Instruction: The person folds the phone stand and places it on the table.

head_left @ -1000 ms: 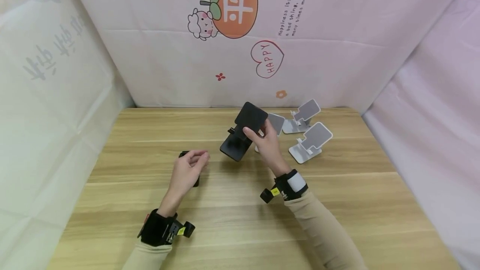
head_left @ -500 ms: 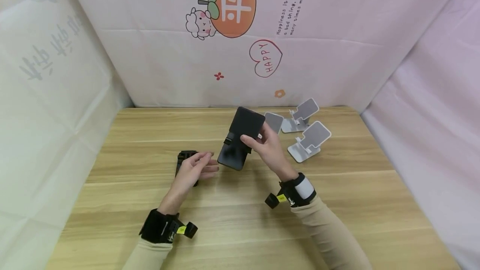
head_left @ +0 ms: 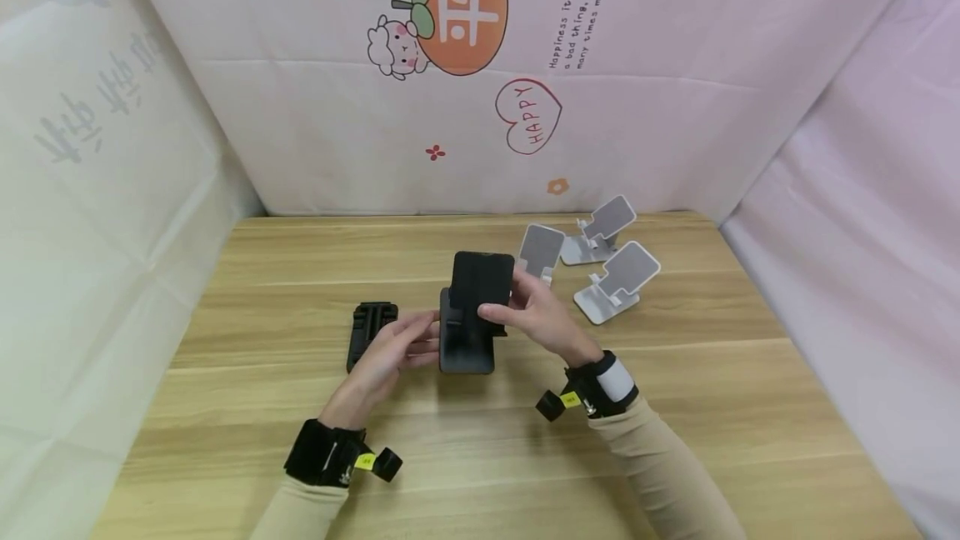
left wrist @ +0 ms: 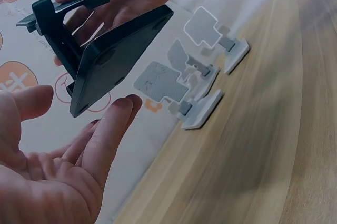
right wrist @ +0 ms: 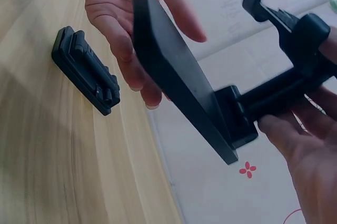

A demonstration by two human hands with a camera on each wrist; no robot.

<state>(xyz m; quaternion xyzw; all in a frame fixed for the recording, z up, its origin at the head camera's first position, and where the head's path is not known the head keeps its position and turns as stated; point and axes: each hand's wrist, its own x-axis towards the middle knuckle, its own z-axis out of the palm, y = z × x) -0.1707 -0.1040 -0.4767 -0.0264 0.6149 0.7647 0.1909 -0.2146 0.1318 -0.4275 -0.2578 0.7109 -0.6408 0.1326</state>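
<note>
My right hand grips an unfolded black phone stand by its upper part, above the table. In the right wrist view the fingers are around its hinged arm, and the flat base is tilted toward my left hand. Beside that base is my left hand, its thumb and fingers spread around the base's edge; in the left wrist view a gap shows between thumb and base. A second black phone stand, folded flat, lies on the table behind my left hand, partly covered by it.
Three white phone stands with grey pads stand unfolded at the back right: a front one, a rear one and a left one partly hidden by my right hand. Printed cloth hangs behind the wooden table.
My right hand has brought the black stand down and nearer, turning it more upright in view. My left hand has moved slightly right with its fingers extended, uncovering more of the folded stand.
</note>
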